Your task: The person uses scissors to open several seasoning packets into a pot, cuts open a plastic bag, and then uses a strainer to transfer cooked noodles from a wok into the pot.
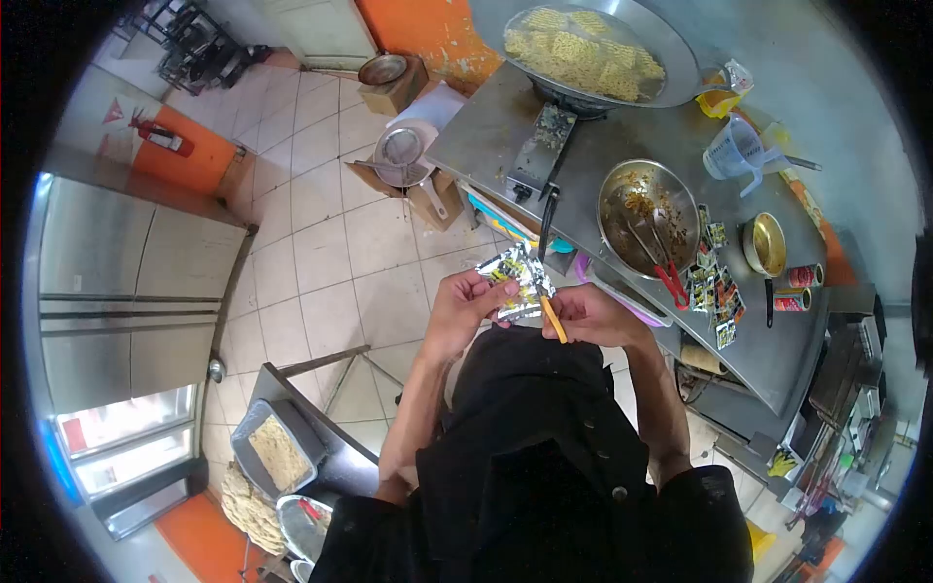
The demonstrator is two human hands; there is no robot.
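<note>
Silver packet [515, 277] here, just in front of my waist, left hand [462, 306] pinching it; right hand [598, 316] curled at its edge beside an orange strip [554, 322], exact hold unclear. Out on the counter [486, 131]: noodles [583, 53] in liquid in the wok [685, 73], tongs [668, 282] in the smeared pan [622, 236], a marked jug [734, 151]. Red-labelled cans [805, 276], lettering too small.

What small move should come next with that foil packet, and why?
I'd probably shift the foil packet over the counter: the left hand holds it beyond the counter's edge, above the tiled floor, where spills would likely land.
</note>
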